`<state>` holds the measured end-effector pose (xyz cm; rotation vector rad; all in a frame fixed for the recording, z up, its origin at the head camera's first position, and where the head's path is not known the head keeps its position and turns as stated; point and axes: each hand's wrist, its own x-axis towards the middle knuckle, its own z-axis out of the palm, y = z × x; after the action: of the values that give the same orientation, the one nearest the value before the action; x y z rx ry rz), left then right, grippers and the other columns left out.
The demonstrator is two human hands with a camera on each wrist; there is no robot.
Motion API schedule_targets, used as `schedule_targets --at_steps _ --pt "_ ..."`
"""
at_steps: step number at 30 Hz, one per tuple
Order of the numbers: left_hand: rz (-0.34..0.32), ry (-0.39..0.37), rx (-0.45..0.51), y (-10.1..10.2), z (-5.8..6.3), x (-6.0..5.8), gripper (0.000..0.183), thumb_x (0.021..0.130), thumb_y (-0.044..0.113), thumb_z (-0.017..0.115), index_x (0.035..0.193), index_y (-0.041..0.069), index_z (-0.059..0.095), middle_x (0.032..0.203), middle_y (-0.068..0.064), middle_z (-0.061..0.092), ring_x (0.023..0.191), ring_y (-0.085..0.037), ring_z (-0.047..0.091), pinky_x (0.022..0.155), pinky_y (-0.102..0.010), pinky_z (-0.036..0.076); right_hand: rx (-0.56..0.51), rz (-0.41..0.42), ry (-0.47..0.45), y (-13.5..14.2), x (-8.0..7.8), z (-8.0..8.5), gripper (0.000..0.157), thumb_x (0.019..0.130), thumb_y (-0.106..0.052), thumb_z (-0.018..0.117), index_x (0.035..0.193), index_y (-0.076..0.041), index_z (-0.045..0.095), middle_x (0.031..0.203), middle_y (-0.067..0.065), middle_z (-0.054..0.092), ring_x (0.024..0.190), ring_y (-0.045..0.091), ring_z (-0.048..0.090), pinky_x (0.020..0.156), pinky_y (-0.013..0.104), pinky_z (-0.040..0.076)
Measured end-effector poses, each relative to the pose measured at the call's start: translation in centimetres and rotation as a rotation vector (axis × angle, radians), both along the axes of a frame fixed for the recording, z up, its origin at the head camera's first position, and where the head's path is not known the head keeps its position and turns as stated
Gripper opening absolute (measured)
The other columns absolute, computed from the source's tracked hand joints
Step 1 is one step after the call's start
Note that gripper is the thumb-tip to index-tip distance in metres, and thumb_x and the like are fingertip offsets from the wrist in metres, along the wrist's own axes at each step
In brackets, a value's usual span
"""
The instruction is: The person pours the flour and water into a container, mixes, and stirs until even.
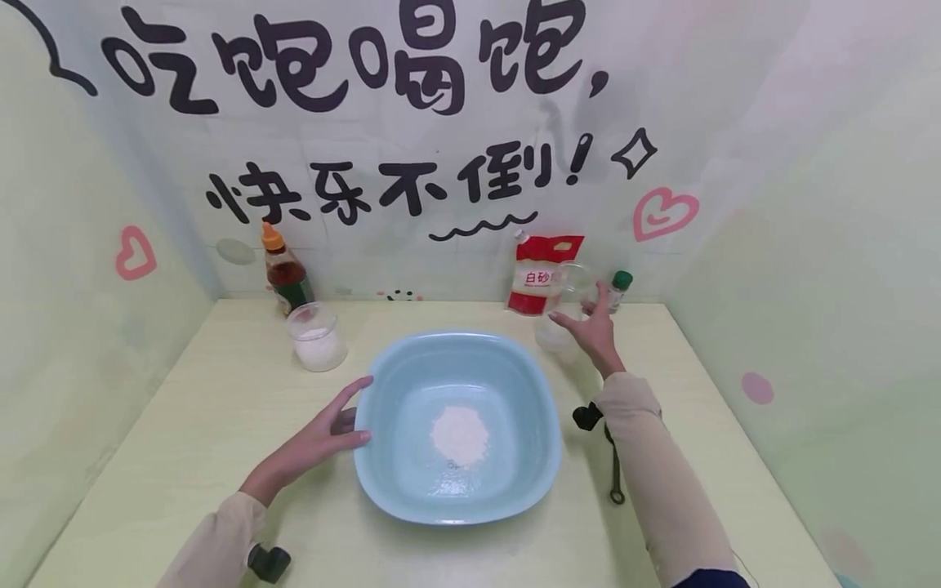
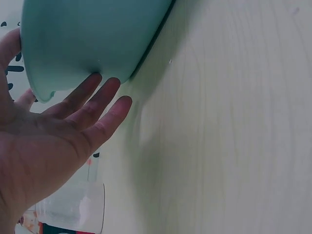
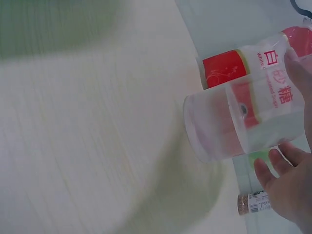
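A light blue plastic basin [image 1: 459,510] holds a small heap of white powder [image 1: 459,435]. My left hand [image 1: 323,437] touches the basin's left side, index finger and thumb at the rim; in the left wrist view its other fingers reach the outer wall [image 2: 92,39], extended and spread. A tall clear container [image 1: 556,335] with a pale content in its lower part stands at the back right. Around it, thumb and fingers of my right hand [image 1: 597,333] are spread on opposite sides. In the right wrist view the fingertips lie near the container's edge [image 3: 214,126]; contact is unclear.
Behind the clear container stands a red and white sugar bag [image 1: 528,302], beside a green-capped bottle [image 1: 619,290]. A clear jar of white powder [image 1: 318,347] and an orange-capped sauce bottle [image 1: 288,282] are at back left. A dark handle [image 1: 616,478] lies by the right forearm.
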<state>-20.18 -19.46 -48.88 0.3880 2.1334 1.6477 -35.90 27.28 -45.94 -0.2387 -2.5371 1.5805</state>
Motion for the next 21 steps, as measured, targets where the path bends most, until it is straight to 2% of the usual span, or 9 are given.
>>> schedule_targets --at_steps 2,9,21 --pt "0.002 -0.017 0.012 0.0 -0.1 0.0 0.081 0.097 0.022 0.065 0.158 0.038 0.014 0.156 -0.023 0.039 0.143 -0.045 0.04 0.114 -0.061 0.035 0.005 -0.01 0.024 0.0 -0.1 -0.3 0.11 0.086 -0.038 0.078 0.16 -0.031 -0.002 0.159 0.021 0.033 0.147 0.039 0.032 0.114 0.061 0.035" --pt "0.012 -0.022 -0.002 0.0 -0.1 0.1 0.08 0.096 0.024 0.065 0.158 0.038 0.015 0.156 -0.022 0.039 0.143 -0.045 0.039 0.114 -0.063 0.034 0.037 -0.026 0.129 -0.6 -0.3 -0.6 0.111 0.082 -0.041 0.081 0.158 -0.039 0.001 0.154 0.019 0.04 0.141 0.038 0.041 0.109 0.06 0.042" --pt "-0.008 0.009 -0.007 0.1 0.0 0.0 0.079 0.098 0.024 0.063 0.159 0.033 0.013 0.156 -0.026 0.038 0.143 -0.047 0.038 0.113 -0.065 0.033 0.008 -0.005 0.199 -1.3 -0.8 -0.9 0.108 0.083 -0.029 0.082 0.157 -0.035 0.004 0.157 0.017 0.033 0.142 0.041 0.042 0.108 0.059 0.044"
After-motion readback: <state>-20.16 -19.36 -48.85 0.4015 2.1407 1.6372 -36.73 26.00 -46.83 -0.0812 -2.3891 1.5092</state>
